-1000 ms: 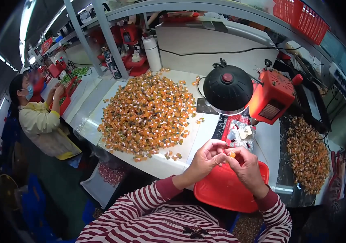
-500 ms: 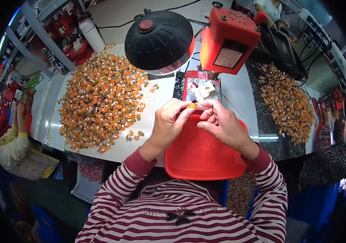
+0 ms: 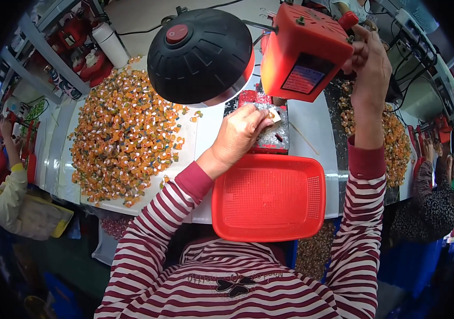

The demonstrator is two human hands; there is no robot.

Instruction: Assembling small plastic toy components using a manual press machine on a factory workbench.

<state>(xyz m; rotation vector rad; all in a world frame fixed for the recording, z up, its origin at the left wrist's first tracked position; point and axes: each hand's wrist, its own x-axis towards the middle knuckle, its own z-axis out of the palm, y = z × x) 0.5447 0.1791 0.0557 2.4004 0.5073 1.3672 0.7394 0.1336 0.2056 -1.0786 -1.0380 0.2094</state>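
My left hand (image 3: pixel 240 133) reaches over the small metal base of the press, its fingertips closed on a white block (image 3: pixel 273 116). A small orange piece seems to sit on that block, too small to make out well. My right hand (image 3: pixel 371 72) is raised at the right side of the red press head (image 3: pixel 304 56), fingers curled round its lever beside the red knob (image 3: pixel 348 21). The lever's shaft is mostly hidden by the fingers. Nearer to me, below the base, a shallow red plastic basket (image 3: pixel 269 234) holds nothing visible.
A black-topped lamp (image 3: pixel 200 56) hangs left of the press. A large heap of small orange-and-green pieces (image 3: pixel 123 138) covers the left table; another heap (image 3: pixel 394 143) lies at right. A thin stick (image 3: pixel 304 138) lies beside the base. Co-workers (image 3: pixel 25 199) sit at both sides.
My hands have parted from over the basket. The left moved forward to the white block on the base; the right went up and right to the press lever. The view shifted slightly.
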